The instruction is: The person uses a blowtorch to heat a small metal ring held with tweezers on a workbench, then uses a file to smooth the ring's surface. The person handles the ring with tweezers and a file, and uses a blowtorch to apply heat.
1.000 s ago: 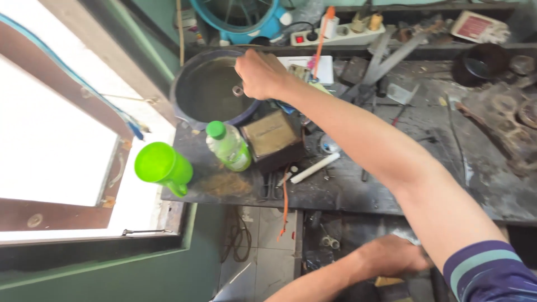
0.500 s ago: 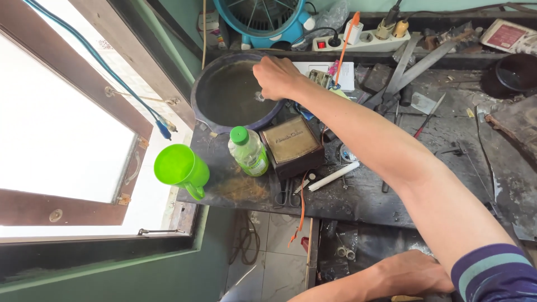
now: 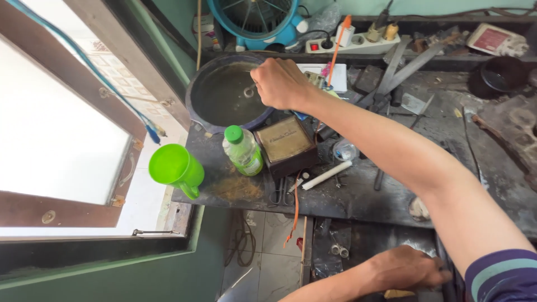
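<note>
green mug point(image 3: 178, 168), green-capped bottle point(image 3: 244, 151), brown box point(image 3: 286, 143) — blue fan point(image 3: 254, 21) and power strip point(image 3: 352, 43) behind.

Round pan point(image 3: 224, 95) at upper centre open inside. Bottle point(image 3: 244, 151), box point(image 3: 286, 145), green mug point(image 3: 174, 168) crowd desk point(image 3: 358, 196) front-left; tools clutter right.

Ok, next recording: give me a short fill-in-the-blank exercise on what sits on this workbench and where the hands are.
1. The right hand reaches over the round dark ____ at the back of the workbench.
2. The cap of the plastic bottle is ____.
3. The green mug stands at the bench's edge nearest the ____.
4. The left hand is ____ the level of the benchtop.

Missing words: pan; green; window; below
</note>
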